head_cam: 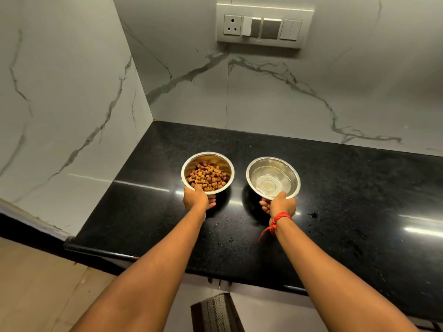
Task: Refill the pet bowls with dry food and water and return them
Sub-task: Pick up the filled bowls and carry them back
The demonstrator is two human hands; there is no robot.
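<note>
Two steel bowls sit side by side over the black countertop [347, 188]. The left bowl [187, 168] holds brown and yellow dry kibble [207, 176]. My left hand [195, 198] grips its near rim, thumb inside and fingers underneath. The right bowl [293, 173] holds clear water [271, 182]. My right hand [281, 204], with a red thread on the wrist, grips that bowl's near rim the same way. Whether the bowls rest on the counter or are slightly lifted, I cannot tell.
Marble-patterned walls close the corner at the back and left. A switch panel with a socket [265, 25] is on the back wall. Water droplets [312, 214] dot the counter near my right hand. A striped mat [215, 312] lies on the floor below the counter edge.
</note>
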